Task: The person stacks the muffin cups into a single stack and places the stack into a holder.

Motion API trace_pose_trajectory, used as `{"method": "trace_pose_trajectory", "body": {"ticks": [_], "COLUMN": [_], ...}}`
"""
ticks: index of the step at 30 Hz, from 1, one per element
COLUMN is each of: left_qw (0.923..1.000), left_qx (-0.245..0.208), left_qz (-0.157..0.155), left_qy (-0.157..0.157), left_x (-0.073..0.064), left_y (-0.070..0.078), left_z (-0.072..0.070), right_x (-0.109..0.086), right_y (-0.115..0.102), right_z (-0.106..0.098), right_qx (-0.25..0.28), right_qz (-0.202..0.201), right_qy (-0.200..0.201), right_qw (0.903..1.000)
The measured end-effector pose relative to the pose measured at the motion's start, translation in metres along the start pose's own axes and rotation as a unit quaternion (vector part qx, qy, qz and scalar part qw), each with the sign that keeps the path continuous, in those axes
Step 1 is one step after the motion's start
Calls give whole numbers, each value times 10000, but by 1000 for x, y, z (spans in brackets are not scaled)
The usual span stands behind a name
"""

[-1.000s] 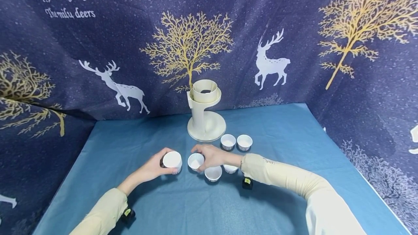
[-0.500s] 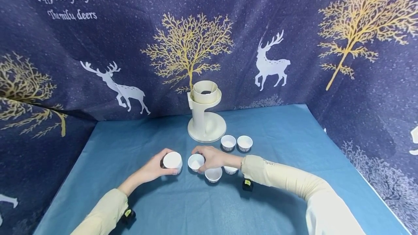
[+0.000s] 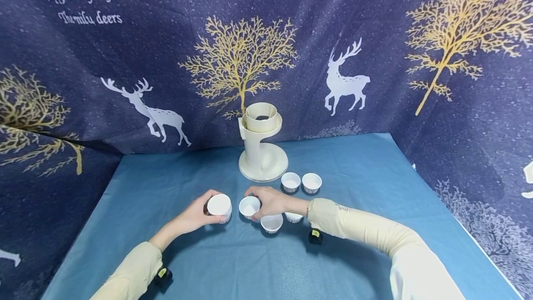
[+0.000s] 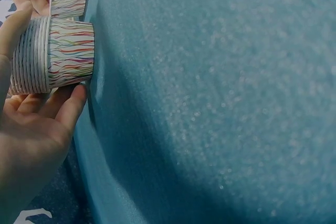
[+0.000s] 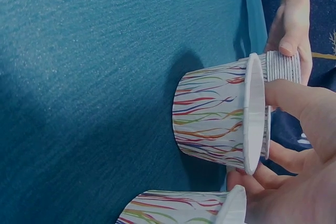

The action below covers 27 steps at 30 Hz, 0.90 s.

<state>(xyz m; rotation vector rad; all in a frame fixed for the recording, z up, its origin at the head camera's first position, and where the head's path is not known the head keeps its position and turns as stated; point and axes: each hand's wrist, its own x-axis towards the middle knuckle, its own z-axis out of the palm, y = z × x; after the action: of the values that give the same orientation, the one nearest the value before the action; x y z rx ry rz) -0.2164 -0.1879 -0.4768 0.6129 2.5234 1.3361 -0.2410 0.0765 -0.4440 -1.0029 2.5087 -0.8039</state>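
Observation:
My left hand (image 3: 193,211) grips a stack of nested white paper baking cups (image 3: 219,204) upright. In the left wrist view the stacked rims show as ridges, and the lowest cup (image 4: 71,53) has wavy coloured lines; thumb and fingers wrap round it. Just to the right, my right hand (image 3: 272,200) holds a single paper baking cup (image 3: 250,206) near its rim, thumb on one side and fingers on the other. The same cup (image 5: 210,114) stands on the blue cloth in the right wrist view, open side up. Another baking cup (image 3: 271,223) sits right beside it.
A baking cup (image 3: 294,217) is partly hidden below my right wrist. Two more, a left one (image 3: 290,182) and a right one (image 3: 312,183), stand farther back. A cream stand (image 3: 252,154) with a round base and a ring holding a cylinder (image 3: 261,121) rises at the back.

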Motion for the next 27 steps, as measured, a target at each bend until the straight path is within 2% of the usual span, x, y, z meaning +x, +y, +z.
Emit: {"method": "trace_pose_trajectory", "body": {"ticks": [14, 20, 27], "left_qw": [9999, 9999, 9999], "left_qx": [64, 54, -98], "left_qz": [-45, -8, 28], "left_qy": [144, 141, 85], "left_x": [-2, -3, -2], "left_y": [0, 4, 3], "left_z": [5, 3, 2], "right_x": [2, 5, 4], "right_y": [2, 1, -1], "right_z": [3, -1, -5], "right_qx": [-61, -95, 161], "right_qz": [-3, -223, -382], "right_qy": [222, 570, 673], "right_qw": [9997, 9981, 9969]}}
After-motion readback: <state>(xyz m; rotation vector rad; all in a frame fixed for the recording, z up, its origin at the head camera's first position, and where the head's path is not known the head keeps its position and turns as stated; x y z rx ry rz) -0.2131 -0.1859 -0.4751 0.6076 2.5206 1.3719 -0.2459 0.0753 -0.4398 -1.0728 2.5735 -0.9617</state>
